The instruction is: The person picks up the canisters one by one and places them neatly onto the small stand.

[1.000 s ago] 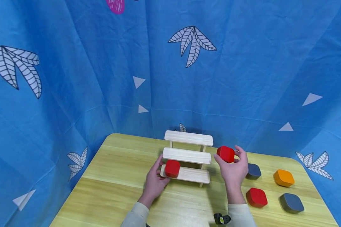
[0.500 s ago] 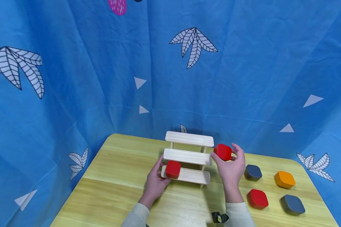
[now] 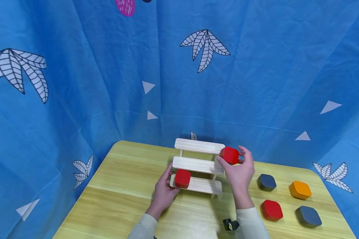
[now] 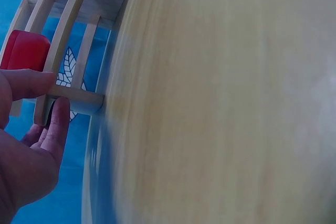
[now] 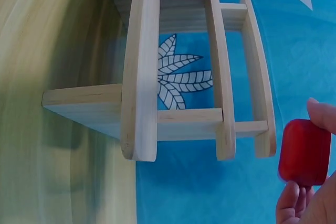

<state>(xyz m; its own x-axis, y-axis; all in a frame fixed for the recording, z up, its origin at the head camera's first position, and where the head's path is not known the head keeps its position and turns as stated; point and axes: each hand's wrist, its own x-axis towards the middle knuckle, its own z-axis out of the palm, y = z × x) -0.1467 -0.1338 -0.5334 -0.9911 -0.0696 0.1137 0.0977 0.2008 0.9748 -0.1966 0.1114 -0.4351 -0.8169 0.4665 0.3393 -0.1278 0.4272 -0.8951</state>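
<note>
A small three-tier wooden shelf (image 3: pixel 197 165) stands on the table. On the left part of its lowest tier sits a red rounded block (image 3: pixel 182 178). My left hand (image 3: pixel 163 196) grips that tier's left end; the left wrist view shows the thumb (image 4: pixel 31 83) above the board and fingers (image 4: pixel 59 129) beneath it. A second red rounded block (image 3: pixel 229 155) is pinched between the thumb and fingers of my right hand (image 3: pixel 240 171). In the head view it overlaps the right ends of the upper tiers; the right wrist view shows this held block (image 5: pixel 304 152) apart from the shelf.
Loose on the table's right side lie a dark blue block (image 3: pixel 266 182), an orange block (image 3: pixel 300 190), a red block (image 3: pixel 272 210) and a grey-blue block (image 3: pixel 308 216). A blue patterned curtain (image 3: pixel 257 83) hangs behind the wooden table (image 3: pixel 116 186).
My right hand has moved left with the red block, closer to the shelf's upper right end. The left hand keeps its grip on the lowest tier. The head view has shifted slightly.
</note>
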